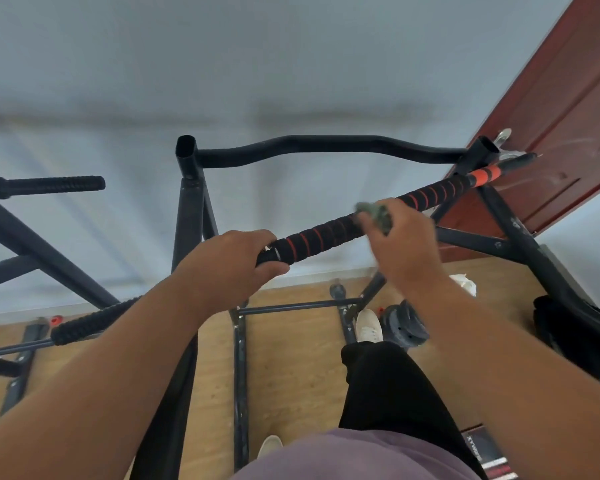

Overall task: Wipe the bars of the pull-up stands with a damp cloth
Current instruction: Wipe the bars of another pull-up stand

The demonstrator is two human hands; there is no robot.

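With the left hand [236, 261] curled round the near end of the padded bar [329, 233], the right hand [400, 242] pinching the damp cloth [374, 213] against its middle could slip off the foam.

Bar [329, 233]: black foam wrap with red spiral, runs diagonally toward the door [561, 109].
Left hand [236, 261]: grips the near end of the bar.
Right hand [402, 244]: presses a greenish cloth [374, 213] on the bar; blurred.
Floor [291, 368]: wood.

right hand [404, 242] blurred, cloth [374, 213] blurred, partly hidden
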